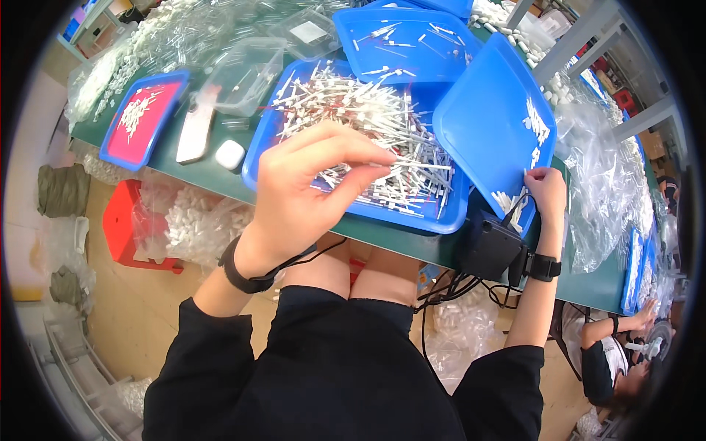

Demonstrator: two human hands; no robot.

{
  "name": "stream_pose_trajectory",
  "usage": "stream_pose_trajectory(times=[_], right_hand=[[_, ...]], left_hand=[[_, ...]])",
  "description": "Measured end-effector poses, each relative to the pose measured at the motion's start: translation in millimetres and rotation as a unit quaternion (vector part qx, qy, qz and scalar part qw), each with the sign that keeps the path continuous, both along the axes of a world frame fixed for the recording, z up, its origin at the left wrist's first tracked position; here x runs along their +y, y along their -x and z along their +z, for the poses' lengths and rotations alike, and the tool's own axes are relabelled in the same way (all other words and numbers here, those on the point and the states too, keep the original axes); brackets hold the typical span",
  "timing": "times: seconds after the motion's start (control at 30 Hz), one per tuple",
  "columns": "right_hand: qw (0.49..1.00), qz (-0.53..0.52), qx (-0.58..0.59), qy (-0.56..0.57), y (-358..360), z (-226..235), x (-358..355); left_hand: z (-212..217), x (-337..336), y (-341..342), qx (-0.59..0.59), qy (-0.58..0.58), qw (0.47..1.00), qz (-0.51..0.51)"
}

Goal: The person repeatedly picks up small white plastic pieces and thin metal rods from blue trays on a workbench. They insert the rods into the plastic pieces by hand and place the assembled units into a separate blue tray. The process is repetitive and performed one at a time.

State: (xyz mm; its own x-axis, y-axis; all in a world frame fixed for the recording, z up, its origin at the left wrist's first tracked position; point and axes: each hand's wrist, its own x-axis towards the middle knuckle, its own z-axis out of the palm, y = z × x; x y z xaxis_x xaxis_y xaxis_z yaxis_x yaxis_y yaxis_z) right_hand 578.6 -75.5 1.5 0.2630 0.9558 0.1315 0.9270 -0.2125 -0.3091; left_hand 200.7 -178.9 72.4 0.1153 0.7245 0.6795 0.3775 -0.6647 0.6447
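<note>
One bare left hand (309,173) is pinching a thin, straight white stick (425,165); the right hand (547,189) is curling, its hold unclear.

sticks (353,110) in middle tray (254,163) | second tray (123,151) left | third tray (485,110) right

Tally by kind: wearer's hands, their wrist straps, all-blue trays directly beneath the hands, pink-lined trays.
Hands: 2 (left hand, right hand)
Wrist straps: 2 (left strap, right strap)
Blue trays beneath the hands: 2 (heaped tray, tilted tray)
Pink-lined tray: 1
Total: 7
</note>
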Motion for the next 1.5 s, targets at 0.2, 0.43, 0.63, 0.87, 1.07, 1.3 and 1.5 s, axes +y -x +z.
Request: stream_pose_trajectory(times=[0.2, 0.43, 0.63, 0.87, 1.07, 1.3, 1.5], right_hand=[[0.935, 0.198, 0.275, -0.102, 52.5, 74.7, -53.1], [0.822, 0.328, 0.465, -0.033, 132.7, 110.7, -120.4], [0.825, 0.316, 0.466, -0.055, 134.7, 101.5, -120.9], [0.855, 0.352, 0.369, -0.093, 130.1, 99.0, -120.0], [0.860, 0.434, 0.152, -0.223, 142.1, 100.7, -118.0], [0.826, 0.471, 0.110, -0.289, 155.8, 87.7, -118.2], [0.825, 0.486, 0.206, -0.199, 155.6, 86.2, -117.5]], left_hand=[[6.1, -15.9, -3.9, -0.002, 0.062, 0.998, -0.021], [12.4, -15.2, -20.0, -0.008, 0.021, 0.997, -0.076], [12.7, -17.6, -18.9, 0.021, 0.011, 0.997, -0.070], [10.1, -18.0, -18.3, 0.028, 0.010, 0.997, -0.072], [3.4, -18.0, -18.2, 0.062, -0.002, 0.996, -0.070], [4.9, -21.4, -24.3, 0.066, 0.010, 0.994, -0.082], [6.2, -23.0, -23.9, 0.072, 0.007, 0.995, -0.074]])
